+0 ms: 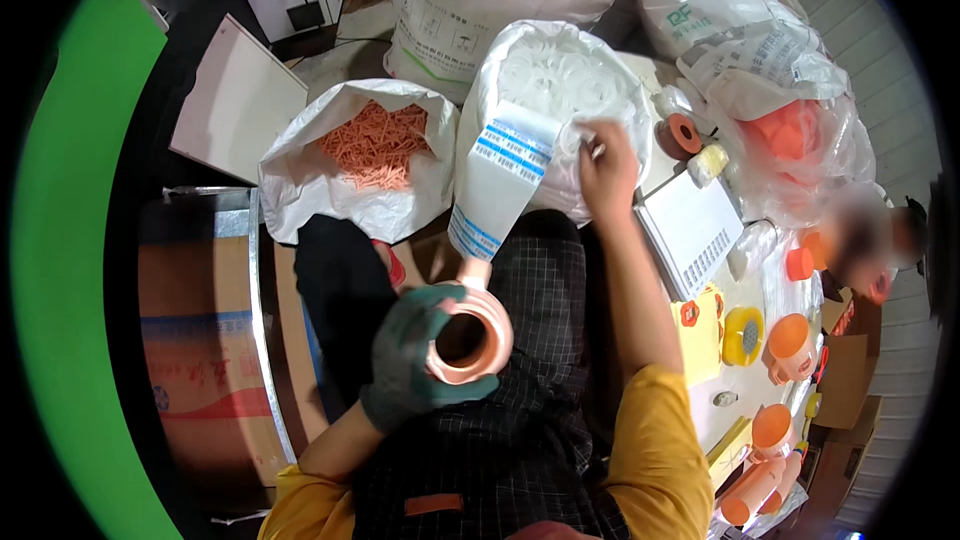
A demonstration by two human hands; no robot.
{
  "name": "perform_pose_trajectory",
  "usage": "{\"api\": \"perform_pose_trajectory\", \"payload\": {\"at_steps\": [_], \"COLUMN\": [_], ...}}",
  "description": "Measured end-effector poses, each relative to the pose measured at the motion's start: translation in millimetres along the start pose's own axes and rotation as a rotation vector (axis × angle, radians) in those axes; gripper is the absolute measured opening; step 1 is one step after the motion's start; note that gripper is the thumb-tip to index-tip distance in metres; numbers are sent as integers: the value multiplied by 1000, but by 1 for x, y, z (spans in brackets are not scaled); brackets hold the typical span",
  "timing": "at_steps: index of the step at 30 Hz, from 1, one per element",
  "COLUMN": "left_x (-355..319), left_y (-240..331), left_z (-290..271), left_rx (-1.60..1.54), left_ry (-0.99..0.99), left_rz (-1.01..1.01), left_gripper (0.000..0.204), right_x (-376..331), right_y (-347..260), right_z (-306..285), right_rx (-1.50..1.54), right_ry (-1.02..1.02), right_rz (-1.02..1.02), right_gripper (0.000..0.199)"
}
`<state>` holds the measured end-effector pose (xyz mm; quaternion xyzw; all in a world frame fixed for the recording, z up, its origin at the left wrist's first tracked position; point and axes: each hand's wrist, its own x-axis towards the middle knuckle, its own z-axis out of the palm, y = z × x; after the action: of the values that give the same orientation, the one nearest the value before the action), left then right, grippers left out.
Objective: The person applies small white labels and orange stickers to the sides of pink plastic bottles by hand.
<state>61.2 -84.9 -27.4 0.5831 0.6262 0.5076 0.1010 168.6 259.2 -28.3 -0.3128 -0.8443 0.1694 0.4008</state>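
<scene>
Two hands at work, mid-frame; entries run left to right. Far left: a green surface, smooth and flat-coloured. Next, a cardboard box, brown with a red band. Upper left of centre: a white bag, crinkled woven plastic, mouth spread wide, presumably to keep its thin pink sticks within reach.

Lower centre: left hand, in a grey-green glove, wrapped firmly around a pink cup-like piece. Piece is round, smooth, thick-rimmed; dark mouth faces the camera, short stub points up-frame. Gripping the side appears to leave mouth and stub clear.

Centre: label sheet, white, limp, blue printed bands at both ends; lower end just beside the stub. Its support cannot be made out. Behind it, a second white bag of translucent rings.

Right of centre: right hand, bare, fingers curled, motion-blurred, near the sheet's upper edge. Cannot tell whether anything is pinched.

Right side: white flat box, yellow tape roll and glossy orange cups, probably set there for easy reach.
</scene>
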Motion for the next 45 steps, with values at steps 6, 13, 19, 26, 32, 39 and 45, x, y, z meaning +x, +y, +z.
{"api": "perform_pose_trajectory", "payload": {"at_steps": [6, 13, 19, 26, 32, 39, 45], "left_x": [-1, -6, 15, 9, 21, 57, 74], "left_y": [15, -5, 3, -13, 11, 38, 20], "left_z": [31, 35, 25, 5, -3, -4, -2], "left_rx": [77, 137, 364, 387, 628, 764, 859], "left_ry": [-2, 87, -18, -170, -166, -234, -341], "left_rz": [131, 85, 191, 151, 160, 25, 121], "left_gripper": [85, 103, 57, 41, 56, 30, 16], "right_x": [31, -18, -97, -116, -129, -136, -139], "right_y": [68, -41, -115, -134, -136, -130, -126], "right_z": [-3, -56, -72, -73, -57, -52, -55], "right_rx": [-404, 183, 235, 116, 97, 114, 135], "right_ry": [-67, -406, -518, -685, -606, -487, -488], "right_rz": [-138, 246, -538, -558, -517, -580, -553], "right_gripper": [18, 18, 25, 49, 46, 38, 38]}}
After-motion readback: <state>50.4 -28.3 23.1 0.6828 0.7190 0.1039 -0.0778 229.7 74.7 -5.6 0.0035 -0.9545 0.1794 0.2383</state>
